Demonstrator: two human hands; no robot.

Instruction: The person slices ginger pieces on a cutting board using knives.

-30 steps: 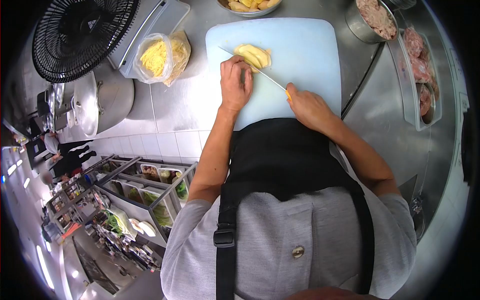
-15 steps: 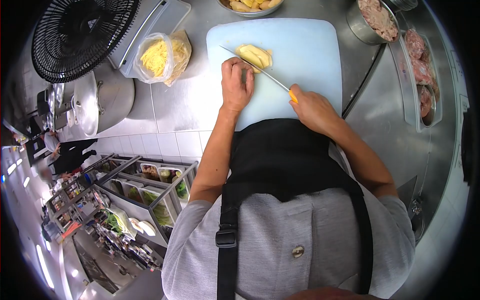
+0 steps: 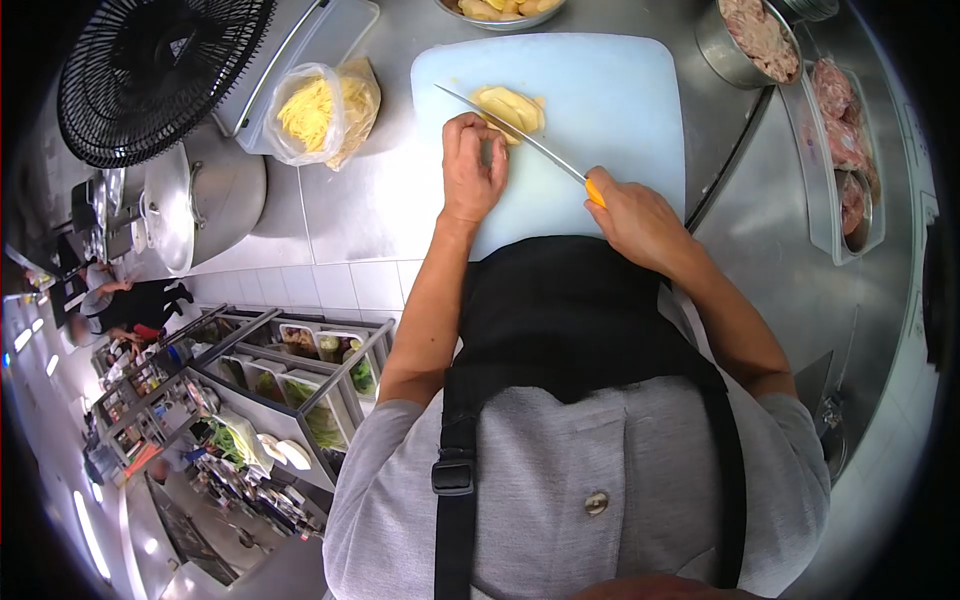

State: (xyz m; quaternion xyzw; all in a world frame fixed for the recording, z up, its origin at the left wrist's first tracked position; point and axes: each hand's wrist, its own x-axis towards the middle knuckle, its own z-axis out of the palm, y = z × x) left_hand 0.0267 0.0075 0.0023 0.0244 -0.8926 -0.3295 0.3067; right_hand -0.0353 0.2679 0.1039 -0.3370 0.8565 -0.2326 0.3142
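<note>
A stack of pale yellow slices (image 3: 508, 107), which look like potato, lies on the light blue cutting board (image 3: 590, 100). My left hand (image 3: 472, 170) rests on the board at the near left edge of the stack. Its fingers are curled, and the fingertips seem to press on the slices, though the contact is partly hidden. My right hand (image 3: 640, 222) grips a knife (image 3: 545, 150) by its yellow handle. The blade slants across the near side of the stack, close to the left fingers, with its tip pointing to the far left.
A bag of yellow shreds (image 3: 312, 112) stands left of the board, near a black fan (image 3: 160, 75) and a large metal pot (image 3: 205, 210). A bowl of peeled pieces (image 3: 500, 10) sits beyond. Raw meat fills a metal pot (image 3: 748, 45) and a plastic tub (image 3: 845, 150) at right.
The knife and my right hand have shifted slightly back to the right and nearer to me. My left hand stays almost where it was. A person in the far left background has moved.
</note>
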